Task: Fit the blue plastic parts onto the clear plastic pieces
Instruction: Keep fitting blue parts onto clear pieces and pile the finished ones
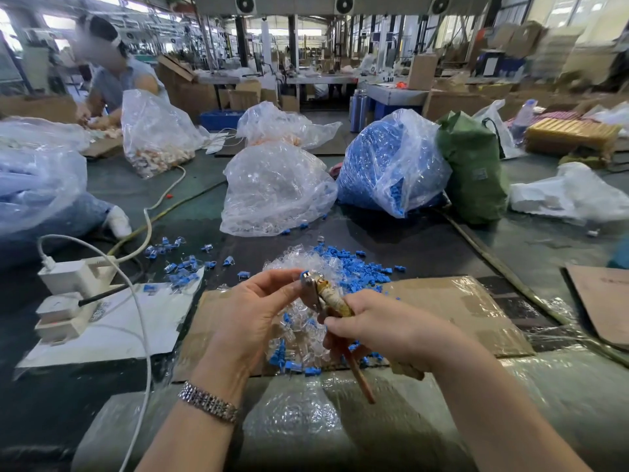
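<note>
Mid-assembly, by the look of it: left hand (252, 301) pinching a small blue plastic part (304, 274) with a clear plastic piece at the metal nose of a pair of tape-wrapped pliers (326, 294), fingertips curled tight on the pair, just above the flat brown cardboard sheet (452, 301). Right hand (374, 325) wrapped round the pliers' handles, grip closed on the tool, one reddish handle poking out below the palm. Whether the pliers' nose is already squeezing the part cannot be told. Loose heap of blue caps and clear pieces (340, 264) at the far edge of the cardboard, more under the hands; big clear bag of blue parts (391, 165) well beyond the cardboard on the counter. To do this step well, probably: square the blue part on the clear piece before squeezing, press gently and evenly, keep fingertips off the nose.
</note>
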The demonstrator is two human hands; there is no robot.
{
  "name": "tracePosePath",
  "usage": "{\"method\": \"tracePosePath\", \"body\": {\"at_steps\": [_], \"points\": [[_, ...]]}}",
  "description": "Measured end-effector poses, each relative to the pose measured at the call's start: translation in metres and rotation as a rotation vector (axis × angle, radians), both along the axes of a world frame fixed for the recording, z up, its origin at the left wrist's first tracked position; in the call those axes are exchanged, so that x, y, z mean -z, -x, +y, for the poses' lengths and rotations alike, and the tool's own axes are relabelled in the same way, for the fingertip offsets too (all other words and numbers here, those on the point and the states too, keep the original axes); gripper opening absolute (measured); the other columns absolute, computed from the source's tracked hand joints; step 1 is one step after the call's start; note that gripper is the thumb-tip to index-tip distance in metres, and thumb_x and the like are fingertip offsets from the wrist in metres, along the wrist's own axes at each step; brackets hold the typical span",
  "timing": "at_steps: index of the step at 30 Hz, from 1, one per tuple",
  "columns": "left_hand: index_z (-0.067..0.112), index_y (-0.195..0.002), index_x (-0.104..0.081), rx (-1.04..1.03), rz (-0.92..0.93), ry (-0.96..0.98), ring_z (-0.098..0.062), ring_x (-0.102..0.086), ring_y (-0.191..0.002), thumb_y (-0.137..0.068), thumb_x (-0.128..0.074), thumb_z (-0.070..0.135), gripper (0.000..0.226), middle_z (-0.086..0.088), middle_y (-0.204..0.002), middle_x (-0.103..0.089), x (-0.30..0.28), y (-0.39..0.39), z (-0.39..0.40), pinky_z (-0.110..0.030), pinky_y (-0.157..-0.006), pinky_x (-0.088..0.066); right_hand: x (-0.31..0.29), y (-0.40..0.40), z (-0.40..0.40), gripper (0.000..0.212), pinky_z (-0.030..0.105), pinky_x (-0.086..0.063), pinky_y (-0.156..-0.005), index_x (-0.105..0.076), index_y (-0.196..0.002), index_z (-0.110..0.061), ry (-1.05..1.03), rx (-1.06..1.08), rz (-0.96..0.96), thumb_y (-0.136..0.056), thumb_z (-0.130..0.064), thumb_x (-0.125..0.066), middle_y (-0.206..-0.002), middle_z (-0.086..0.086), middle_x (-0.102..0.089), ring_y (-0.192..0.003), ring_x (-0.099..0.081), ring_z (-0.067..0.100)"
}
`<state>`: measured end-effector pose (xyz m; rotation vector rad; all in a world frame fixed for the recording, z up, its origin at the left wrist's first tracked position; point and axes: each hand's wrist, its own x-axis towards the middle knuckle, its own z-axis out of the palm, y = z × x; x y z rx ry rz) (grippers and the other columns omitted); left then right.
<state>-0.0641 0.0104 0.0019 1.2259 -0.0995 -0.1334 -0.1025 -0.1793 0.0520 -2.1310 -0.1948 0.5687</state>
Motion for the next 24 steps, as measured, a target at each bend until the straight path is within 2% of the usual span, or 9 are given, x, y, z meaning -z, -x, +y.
{"method": "tracePosePath", "body": {"at_steps": [3,6,11,16,19,21,23,24], "points": [[0.016,-0.093,-0.082,-0.014,-0.029,-0.031,-0.025,-0.073,-0.107,-0.062,-0.083,0.025,0.032,-0.014,-0.106,-0.077,0.002,0.001,0.001,-0.034,-0.094,-0.052,0.002,0.0,0.003,0.023,0.045,-0.055,-0.086,-0.055,-0.087,-0.014,0.011,-0.004,-0.016,-0.104,-0.028,-0.052,-0.089,0.01,-0.067,-0.08,-0.066,0.02],[0.018,-0.093,-0.082,-0.014,-0.032,-0.04,-0.026,-0.072,-0.107,-0.064,-0.082,0.024,0.03,-0.014,-0.105,-0.077,0.005,0.001,0.002,-0.033,-0.093,-0.053,0.004,0.002,0.004,0.03,0.04,-0.057,-0.08,-0.055,-0.084,-0.015,0.006,0.006,-0.012,-0.105,-0.037,-0.051,-0.084,0.007,-0.068,-0.073,-0.066,0.019],[0.022,-0.09,-0.083,-0.024,-0.039,-0.05,-0.021,-0.074,-0.1,-0.071,-0.076,0.015,0.021,-0.011,-0.101,-0.078,0.007,-0.001,0.0,-0.022,-0.081,-0.058,0.005,0.003,0.009,0.036,0.041,-0.061,-0.073,-0.056,-0.084,-0.012,-0.009,0.06,0.008,-0.105,-0.04,-0.05,-0.071,0.004,-0.061,-0.06,-0.063,0.018],[0.019,-0.091,-0.082,-0.039,-0.063,-0.055,-0.021,-0.074,-0.101,-0.073,-0.076,0.014,0.02,-0.011,-0.102,-0.078,0.01,-0.004,0.002,-0.024,-0.083,-0.059,0.008,0.004,0.009,0.035,0.035,-0.058,-0.07,-0.057,-0.087,-0.012,0.027,0.084,-0.015,-0.103,-0.042,-0.051,-0.075,0.004,-0.067,-0.062,-0.065,0.015],[0.022,-0.094,-0.08,-0.191,-0.051,-0.191,-0.021,-0.074,-0.095,-0.08,-0.078,0.013,0.016,-0.004,-0.098,-0.079,0.015,-0.007,0.01,-0.031,-0.084,-0.058,0.01,0.001,-0.005,0.032,0.025,-0.046,-0.057,-0.053,-0.075,-0.02,0.144,0.083,-0.077,-0.101,-0.039,-0.057,-0.068,-0.002,-0.057,-0.055,-0.05,0.011],[0.026,-0.095,-0.078,-0.378,-0.055,-0.39,-0.016,-0.074,-0.084,-0.087,-0.076,0.011,0.016,0.002,-0.09,-0.077,0.017,-0.014,0.021,-0.025,-0.072,-0.059,0.015,-0.005,-0.023,0.029,0.023,-0.04,-0.052,-0.053,-0.076,-0.021,0.251,0.193,-0.138,-0.098,-0.039,-0.061,-0.069,-0.003,-0.056,-0.056,-0.047,0.01],[0.022,-0.11,-0.073,-0.559,-0.056,-0.46,-0.01,-0.073,-0.074,-0.092,-0.072,0.007,0.023,0.003,-0.09,-0.075,0.013,-0.024,0.035,-0.019,-0.064,-0.057,0.021,-0.012,-0.044,0.026,0.021,-0.037,-0.047,-0.054,-0.078,-0.021,0.414,0.326,-0.231,-0.096,-0.036,-0.063,-0.074,-0.001,-0.059,-0.058,-0.052,0.011],[0.019,-0.123,-0.068,-0.616,-0.056,-0.483,-0.01,-0.073,-0.074,-0.094,-0.07,0.005,0.032,0.005,-0.097,-0.073,0.01,-0.028,0.041,-0.021,-0.067,-0.058,0.024,-0.016,-0.054,0.025,0.021,-0.038,-0.047,-0.054,-0.078,-0.02,0.513,0.384,-0.262,-0.095,-0.035,-0.064,-0.078,0.001,-0.06,-0.063,-0.056,0.013]]}}
